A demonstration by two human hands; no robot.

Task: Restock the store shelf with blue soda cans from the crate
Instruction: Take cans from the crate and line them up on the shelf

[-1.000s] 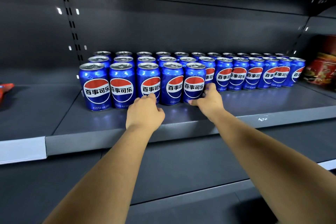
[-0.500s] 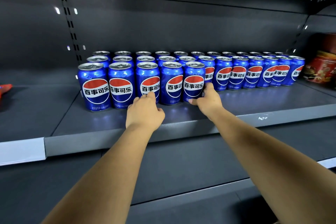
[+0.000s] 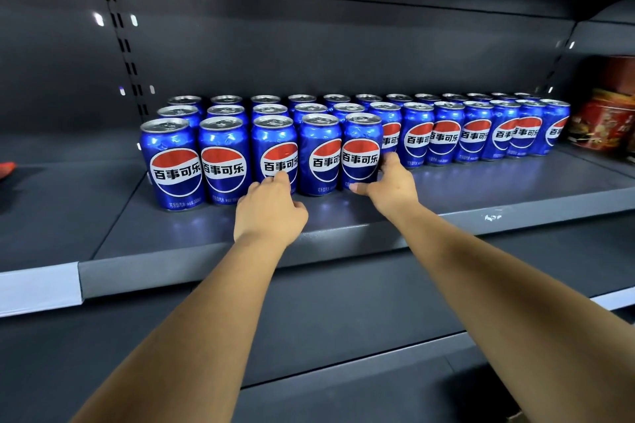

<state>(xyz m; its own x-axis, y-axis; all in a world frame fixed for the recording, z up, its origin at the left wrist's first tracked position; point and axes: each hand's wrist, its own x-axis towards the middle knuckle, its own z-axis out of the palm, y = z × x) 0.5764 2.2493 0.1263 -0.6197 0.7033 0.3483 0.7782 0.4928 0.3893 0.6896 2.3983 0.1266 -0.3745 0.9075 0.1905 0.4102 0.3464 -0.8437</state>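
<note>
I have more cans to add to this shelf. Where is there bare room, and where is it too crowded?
Bare shelf lies in front of the second row, right of the front-row can the right hand holds. A bare strip also runs along the front edge, where the left hand is. The can block behind looks tightly packed.

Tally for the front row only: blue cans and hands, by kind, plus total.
Front-row cans: 5
Hands: 2 (left hand, right hand)
Total: 7
</note>
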